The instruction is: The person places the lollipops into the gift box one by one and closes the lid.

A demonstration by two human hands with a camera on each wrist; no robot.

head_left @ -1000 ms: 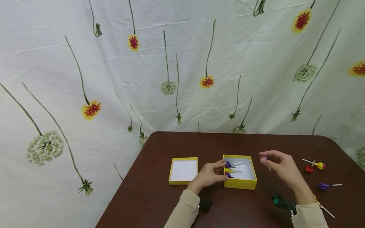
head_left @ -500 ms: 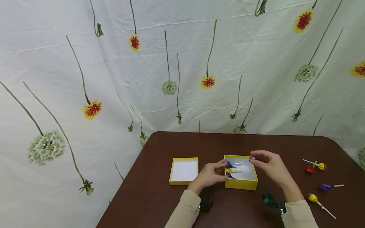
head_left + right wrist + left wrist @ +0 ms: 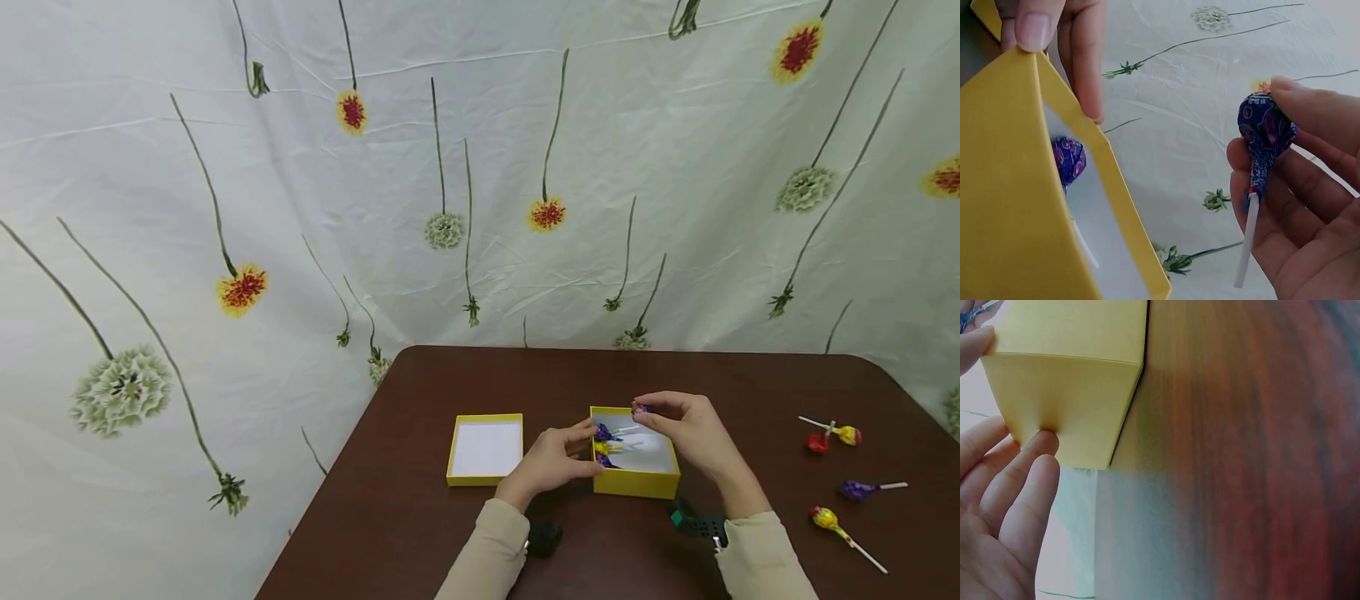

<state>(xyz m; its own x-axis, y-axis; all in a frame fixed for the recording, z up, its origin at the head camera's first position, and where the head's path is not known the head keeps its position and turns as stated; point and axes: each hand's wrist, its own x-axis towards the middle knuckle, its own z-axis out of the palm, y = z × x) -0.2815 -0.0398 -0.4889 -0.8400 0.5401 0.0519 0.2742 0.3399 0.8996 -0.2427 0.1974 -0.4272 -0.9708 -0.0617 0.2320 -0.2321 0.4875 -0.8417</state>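
Observation:
My right hand [image 3: 686, 425] pinches a purple-wrapped lollipop [image 3: 1266, 125] between thumb and fingers, its white stick hanging down. In the head view that hand is over the back of a yellow open box [image 3: 637, 484]. At the box's left end, my left hand [image 3: 551, 458] holds it, thumb at the front corner and fingers against the side wall [image 3: 1072, 400]. Inside, along the left wall, lie a purple lollipop [image 3: 604, 432], a yellow one [image 3: 603, 448] and another purple one [image 3: 606, 462], sticks pointing right.
Left of the box lies its yellow-rimmed lid [image 3: 483, 481], white inside facing up. On the table's right are a yellow lollipop [image 3: 848, 435], a red one [image 3: 817, 443], a purple one [image 3: 857, 490] and another yellow one [image 3: 825, 517]. A flowered cloth [image 3: 480, 167] hangs behind.
My right hand has carried the lollipop leftward, from the table right of the box to over the box's back part. The left hand has stayed on the box.

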